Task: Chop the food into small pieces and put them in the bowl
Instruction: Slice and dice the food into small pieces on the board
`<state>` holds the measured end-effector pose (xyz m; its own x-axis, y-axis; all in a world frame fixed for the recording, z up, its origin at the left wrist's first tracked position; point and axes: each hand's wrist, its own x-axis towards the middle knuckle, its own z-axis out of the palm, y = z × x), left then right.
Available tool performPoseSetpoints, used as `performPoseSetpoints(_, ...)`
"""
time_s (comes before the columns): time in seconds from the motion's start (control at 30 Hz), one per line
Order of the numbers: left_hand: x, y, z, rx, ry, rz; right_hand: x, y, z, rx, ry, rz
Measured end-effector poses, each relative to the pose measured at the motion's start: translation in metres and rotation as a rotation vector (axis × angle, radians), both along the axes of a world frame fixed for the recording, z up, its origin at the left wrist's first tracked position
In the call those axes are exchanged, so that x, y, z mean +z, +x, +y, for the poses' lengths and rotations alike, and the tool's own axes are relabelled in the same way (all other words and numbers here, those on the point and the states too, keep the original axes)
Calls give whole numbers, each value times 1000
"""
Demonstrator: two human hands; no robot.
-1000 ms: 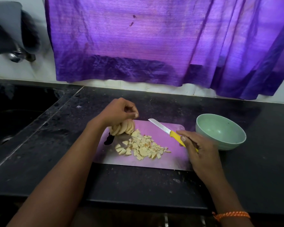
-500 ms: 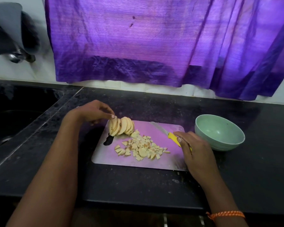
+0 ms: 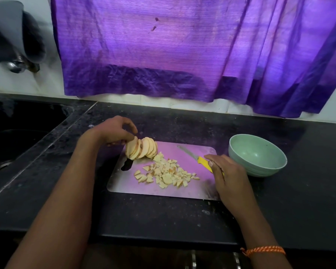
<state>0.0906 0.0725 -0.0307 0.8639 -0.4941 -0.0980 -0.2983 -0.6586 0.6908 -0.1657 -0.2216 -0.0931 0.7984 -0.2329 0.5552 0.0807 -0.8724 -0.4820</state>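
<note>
Our left hand (image 3: 114, 131) pinches the leftmost of the fanned row of pale fruit slices (image 3: 142, 148), which stand on edge at the far left corner of the pink rectangular cutting board (image 3: 163, 191). The row's long axis runs left to right along the board's far edge, so the slices lie directly under and just right of that hand's fingertips. Our right hand (image 3: 226, 175) rests on the board's right side, fingers curled over the handle of the yellow-handled knife (image 3: 197, 159), whose blade lies flat and points away to the far left, toward the slices. The left hand is plainly the nearer one to the uncut stack; we judge the next move is to lay a few slices down for the knife. Between stack and knife sits the heap of small pale chopped pieces (image 3: 166, 174), mid-board, which could crowd the cutting spot. The pale green round bowl (image 3: 257, 155), with nothing in it that we can see, stands on the black stone worktop (image 3: 299, 191) just right of the board, beside the right hand. A purple curtain (image 3: 182, 55) hangs behind
</note>
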Motion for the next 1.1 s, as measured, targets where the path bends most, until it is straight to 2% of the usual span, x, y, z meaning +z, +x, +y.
performPoseSetpoints(0.2, 20, -31, -21, -116, -378, -17, 0, 1, -2, -46, -10, -41)
performPoseSetpoints(0.43, 2, -86, -97, -279, -457, -36, 3, -1, -1, -58, 13, -80)
performPoseSetpoints(0.5, -11, -89, -110, -299, -384, -70, 3, -1, 1, -80, 0, -77)
performPoseSetpoints(0.6, -27, -83, -119, -202, -147, -318, 3, 0, 1, -93, -8, -68)
performPoseSetpoints(0.7, -23, -79, -113, -124, -89, -508, 1, 1, -2, -87, -7, -59)
performPoseSetpoints(0.87, -25, -74, -108, -288, 103, -495, 3, 7, 1, -136, -74, 100)
performPoseSetpoints(0.97, -31, -75, -113, -282, 108, -552, 6, 7, 9, -143, -126, 230)
performPoseSetpoints(1.1, -33, -77, -118, -236, 126, -651, 13, -3, 20, -96, -156, 242)
